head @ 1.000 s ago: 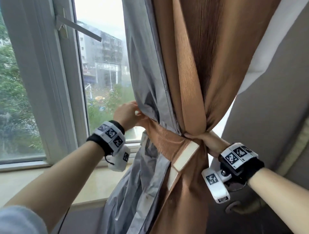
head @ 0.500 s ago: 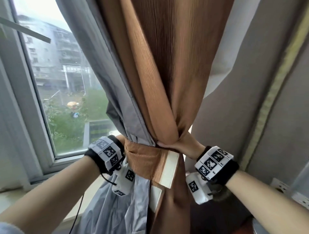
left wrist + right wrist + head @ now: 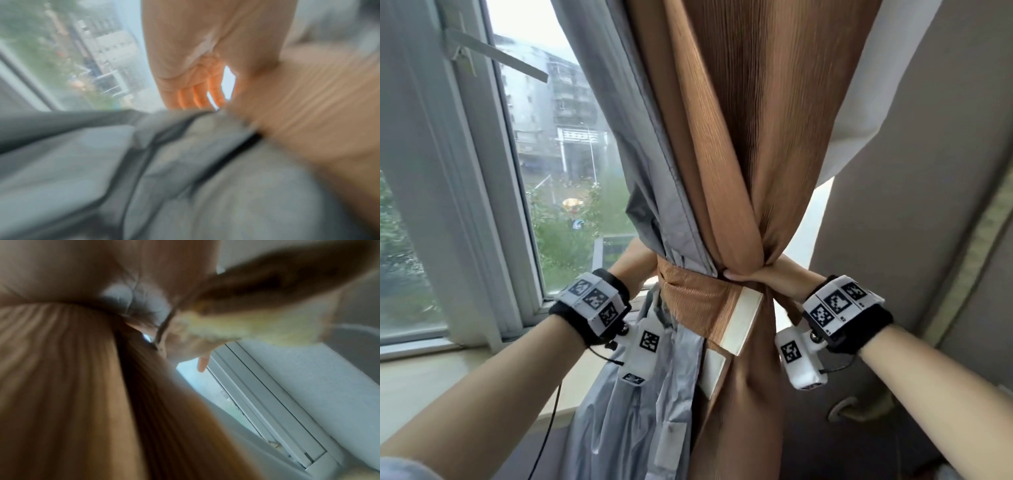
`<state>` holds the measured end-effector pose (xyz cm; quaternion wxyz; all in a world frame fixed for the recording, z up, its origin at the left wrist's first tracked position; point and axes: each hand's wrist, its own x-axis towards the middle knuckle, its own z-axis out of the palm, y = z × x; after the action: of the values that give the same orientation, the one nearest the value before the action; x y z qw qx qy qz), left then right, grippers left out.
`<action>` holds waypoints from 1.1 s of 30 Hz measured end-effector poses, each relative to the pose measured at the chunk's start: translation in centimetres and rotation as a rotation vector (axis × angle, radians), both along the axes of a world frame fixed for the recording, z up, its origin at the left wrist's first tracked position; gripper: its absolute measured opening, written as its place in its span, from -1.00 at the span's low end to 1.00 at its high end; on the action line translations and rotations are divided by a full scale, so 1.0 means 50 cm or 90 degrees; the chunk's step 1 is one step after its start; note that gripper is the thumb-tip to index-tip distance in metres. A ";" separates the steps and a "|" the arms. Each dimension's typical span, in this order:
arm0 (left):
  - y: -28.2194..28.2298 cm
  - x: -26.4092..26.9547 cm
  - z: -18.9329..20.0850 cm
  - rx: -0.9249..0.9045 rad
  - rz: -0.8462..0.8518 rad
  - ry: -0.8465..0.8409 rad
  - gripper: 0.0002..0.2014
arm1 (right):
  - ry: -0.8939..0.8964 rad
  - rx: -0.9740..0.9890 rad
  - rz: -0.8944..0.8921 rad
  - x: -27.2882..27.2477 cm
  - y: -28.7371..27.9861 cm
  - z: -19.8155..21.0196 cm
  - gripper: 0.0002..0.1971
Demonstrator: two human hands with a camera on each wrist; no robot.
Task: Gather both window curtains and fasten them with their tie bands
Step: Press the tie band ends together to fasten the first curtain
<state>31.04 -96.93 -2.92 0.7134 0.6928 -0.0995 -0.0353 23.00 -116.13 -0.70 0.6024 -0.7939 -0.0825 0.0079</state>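
The brown curtain (image 3: 739, 154) and its grey lining (image 3: 640, 394) are bunched into one bundle in the head view. A brown tie band (image 3: 695, 301) wraps the front of the bundle. Its cream fastening strip (image 3: 744, 322) lies loose on the front. My left hand (image 3: 637, 263) holds the band at the bundle's left side, its fingertips hidden behind the cloth. The left wrist view is blurred and shows that hand (image 3: 205, 48) against the band (image 3: 308, 100). My right hand (image 3: 763, 274) grips the bundle just above the band, thumb across the front.
The window frame (image 3: 465, 205) and pale sill (image 3: 465, 373) are at the left, and a metal stay arm (image 3: 496, 54) crosses the pane. A grey wall (image 3: 928, 205) stands close on the right. A thin black cable (image 3: 551, 428) hangs from my left wrist.
My left hand has moved in from the band's left end to behind the bundle's left side. The right hand keeps its grip at the pinch. My view has swung about.
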 end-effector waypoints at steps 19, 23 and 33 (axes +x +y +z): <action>0.040 0.032 -0.067 0.063 0.074 0.070 -0.69 | -0.080 -0.090 -0.040 0.025 0.011 -0.006 -0.65; 0.036 0.031 -0.092 0.084 0.099 0.056 -0.69 | -0.094 -0.074 -0.036 0.022 0.013 -0.010 -0.66; 0.026 -0.062 -0.065 0.044 0.081 -0.187 -0.73 | -0.094 -0.098 -0.030 0.050 -0.002 -0.012 -0.62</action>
<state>27.92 -95.61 -6.16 0.6678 0.7194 -0.1575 0.1082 25.53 -116.22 -1.29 0.5321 -0.8378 -0.1070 -0.0587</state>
